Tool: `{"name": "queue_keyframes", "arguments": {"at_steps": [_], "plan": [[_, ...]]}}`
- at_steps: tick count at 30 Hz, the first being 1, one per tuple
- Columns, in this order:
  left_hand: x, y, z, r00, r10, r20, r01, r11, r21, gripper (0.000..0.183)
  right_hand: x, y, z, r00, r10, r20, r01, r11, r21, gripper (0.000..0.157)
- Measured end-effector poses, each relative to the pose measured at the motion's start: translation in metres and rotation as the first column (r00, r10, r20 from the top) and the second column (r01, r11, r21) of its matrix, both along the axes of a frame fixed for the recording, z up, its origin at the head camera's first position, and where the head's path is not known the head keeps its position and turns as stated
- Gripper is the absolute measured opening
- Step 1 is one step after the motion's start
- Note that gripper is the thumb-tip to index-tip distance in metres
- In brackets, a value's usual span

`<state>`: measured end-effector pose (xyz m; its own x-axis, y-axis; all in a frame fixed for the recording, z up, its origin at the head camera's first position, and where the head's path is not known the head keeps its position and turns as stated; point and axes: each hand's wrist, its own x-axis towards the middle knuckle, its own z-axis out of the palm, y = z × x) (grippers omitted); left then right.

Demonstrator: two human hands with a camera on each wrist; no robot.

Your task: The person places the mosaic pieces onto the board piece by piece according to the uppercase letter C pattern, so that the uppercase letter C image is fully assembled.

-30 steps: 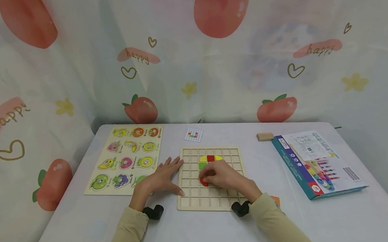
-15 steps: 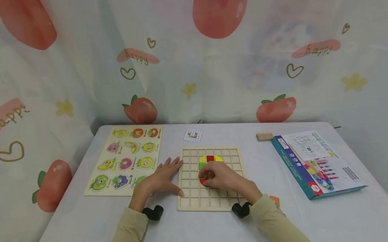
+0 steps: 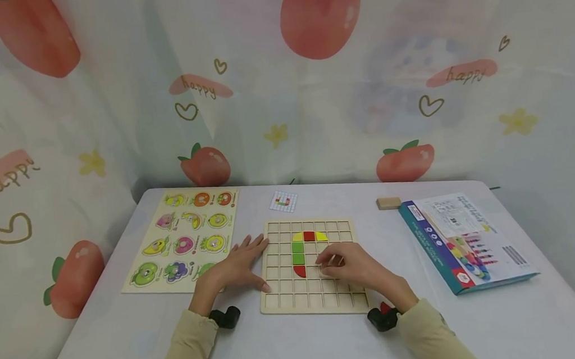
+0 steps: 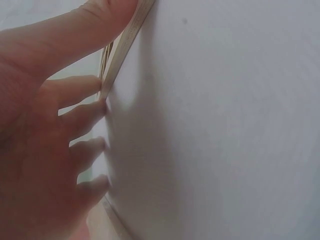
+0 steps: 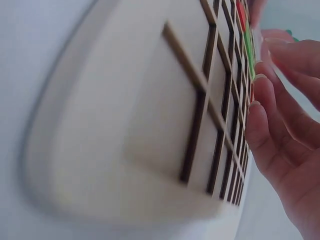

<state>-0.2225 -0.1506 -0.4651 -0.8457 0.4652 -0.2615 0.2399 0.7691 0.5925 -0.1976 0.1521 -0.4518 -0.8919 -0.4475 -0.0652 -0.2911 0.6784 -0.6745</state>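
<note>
A wooden grid board (image 3: 278,259) lies flat on the table. In its cells, a red square (image 3: 309,236) sits between two rounded yellow pieces (image 3: 322,236). Below the left one run two green squares (image 3: 298,253) and a rounded red piece (image 3: 300,271). My left hand (image 3: 236,268) rests at the board's left edge, fingers spread and thumb near the lower left side; in the left wrist view the fingertips (image 4: 102,107) meet the edge. Over the board's right half hovers my right hand (image 3: 350,265), fingers loosely bent, no piece showing between them.
A fruit puzzle board (image 3: 190,226) lies at left. A small pattern card (image 3: 283,201) is behind the grid board. To the right are a wooden block (image 3: 388,203) and a boxed set (image 3: 467,244). Something small and red (image 3: 385,307) shows beside the right wrist's black camera.
My right hand has come off the rounded red piece and shifted right, uncovering it and the green squares. The left hand stays at the board's edge. The sleeve now covers an orange item.
</note>
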Motion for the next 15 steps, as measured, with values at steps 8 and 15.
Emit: {"name": "queue_keyframes", "arguments": {"at_steps": [8, 15], "plan": [[0.000, -0.001, -0.002, 1.000, -0.005, -0.009, 0.005, 1.000, 0.004, 0.109, 0.018, 0.027, 0.004, 0.998, -0.061, -0.004, 0.061, 0.998, 0.028, 0.016], [0.000, 0.000, 0.000, 1.000, -0.002, 0.001, 0.002, 1.000, 0.014, 0.110, 0.031, 0.050, 0.005, 0.994, -0.112, 0.003, 0.112, 0.992, 0.054, 0.017]]}}
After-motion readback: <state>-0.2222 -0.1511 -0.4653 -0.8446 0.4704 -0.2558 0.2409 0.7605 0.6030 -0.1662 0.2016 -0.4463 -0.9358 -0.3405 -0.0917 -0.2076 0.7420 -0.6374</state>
